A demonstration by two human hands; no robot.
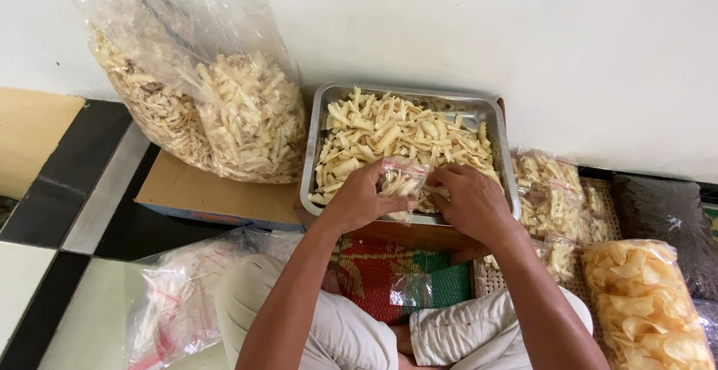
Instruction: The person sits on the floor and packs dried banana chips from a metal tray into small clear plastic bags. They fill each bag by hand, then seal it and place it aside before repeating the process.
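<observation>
Over the near rim of the rectangular steel tray [320, 127] (heaped with pale snack sticks), the left hand [357, 199] pinches a small clear zip bag [402, 179]; the right hand [471, 202], fingers curled, seemingly feeds sticks in.

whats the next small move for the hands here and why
Probably the right hand should scoop a few more pale snack sticks from the metal tray into the small clear bag. The left hand holds that bag over the tray, it looks only partly filled, and the right hand's fingers are at its edge.
</observation>
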